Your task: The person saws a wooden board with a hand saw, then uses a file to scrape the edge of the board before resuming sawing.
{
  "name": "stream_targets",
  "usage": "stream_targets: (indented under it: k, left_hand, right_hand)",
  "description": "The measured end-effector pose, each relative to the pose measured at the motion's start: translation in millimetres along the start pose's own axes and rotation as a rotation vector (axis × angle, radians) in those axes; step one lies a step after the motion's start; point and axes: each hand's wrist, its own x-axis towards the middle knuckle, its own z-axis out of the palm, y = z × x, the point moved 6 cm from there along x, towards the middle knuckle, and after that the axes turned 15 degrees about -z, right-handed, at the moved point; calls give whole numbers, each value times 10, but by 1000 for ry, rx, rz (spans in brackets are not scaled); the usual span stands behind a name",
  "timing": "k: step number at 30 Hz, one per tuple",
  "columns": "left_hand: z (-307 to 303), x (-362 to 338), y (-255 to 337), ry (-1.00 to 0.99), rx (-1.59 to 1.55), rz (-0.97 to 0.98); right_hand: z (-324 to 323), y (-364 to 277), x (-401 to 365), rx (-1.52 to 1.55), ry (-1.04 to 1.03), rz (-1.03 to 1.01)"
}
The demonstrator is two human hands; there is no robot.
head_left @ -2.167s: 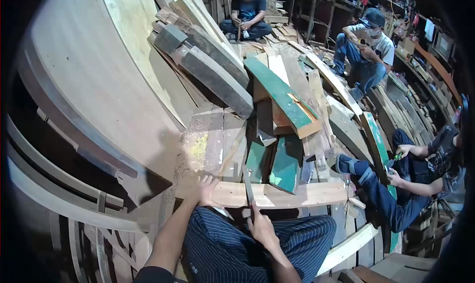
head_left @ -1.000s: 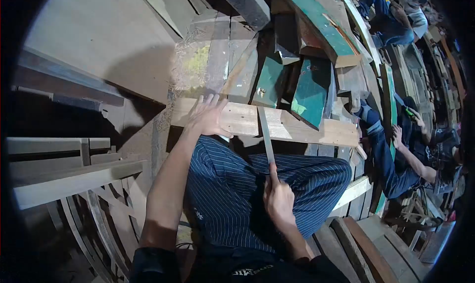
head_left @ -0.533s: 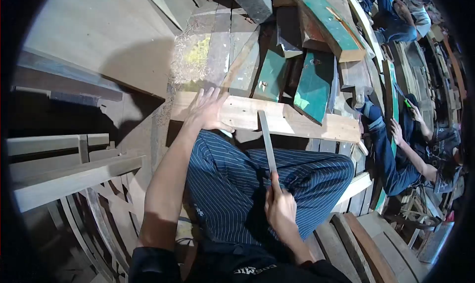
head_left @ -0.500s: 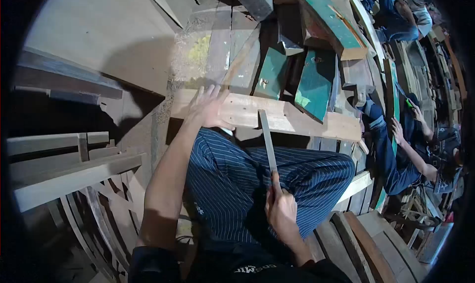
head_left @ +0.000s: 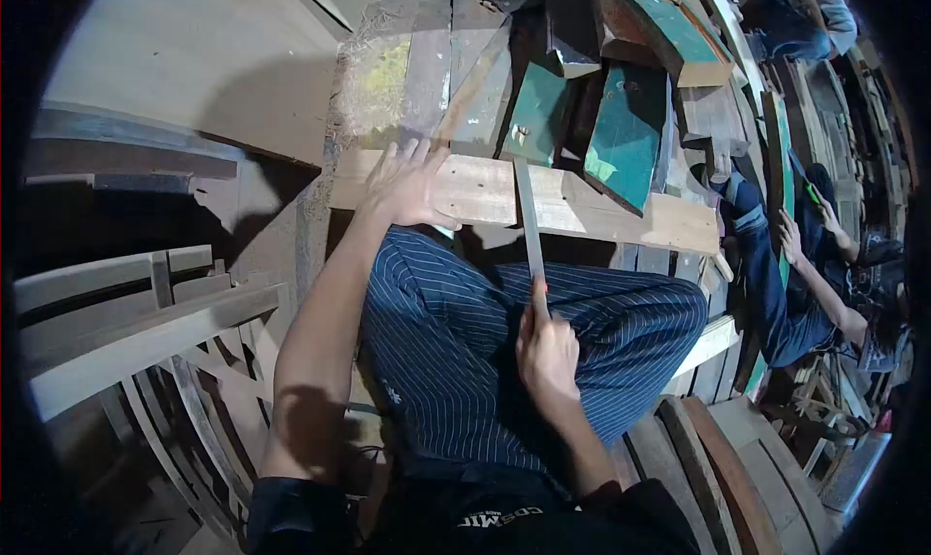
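A pale wooden board [head_left: 475, 188] lies crosswise in front of my knees. Flat on its left part, with the fingers spread, rests my left hand [head_left: 402, 184]. My right hand [head_left: 549, 353] is wrapped round the handle of a long, flat metal tool [head_left: 531, 230], a file or a narrow blade. The tool's far end lies across the middle of the board, just right of my left hand. Its handle points back toward my body, between my legs.
Green-painted wood pieces [head_left: 628, 133] lie beyond the board. A large panel [head_left: 194, 60] is at the upper left, with a slatted wooden frame [head_left: 155, 337] below it. At the right, another person's arm [head_left: 819, 293] reaches toward a long green-edged plank [head_left: 784, 196].
My right hand and the tool have moved slightly forward, so the tool's tip now reaches the board's far edge. The view has shifted a little. My left hand stays on the board.
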Motion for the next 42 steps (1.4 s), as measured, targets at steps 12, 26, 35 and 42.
stream_targets:
  k: [12,26,35,42]
  left_hand:
    - [-4,-2,-5,63,-26,41]
    - [-6,-50,24,0,13,13]
    - [-62,-44,37,-10,-10,17]
    - [-51,-10,36,0,-50,36]
  right_hand:
    - [-18,94,29,22,81,7]
    - [136,157,272,-11,140,-160]
    - [-58,27,-439,22,44,16]
    - [39,107,174,40,98,35]
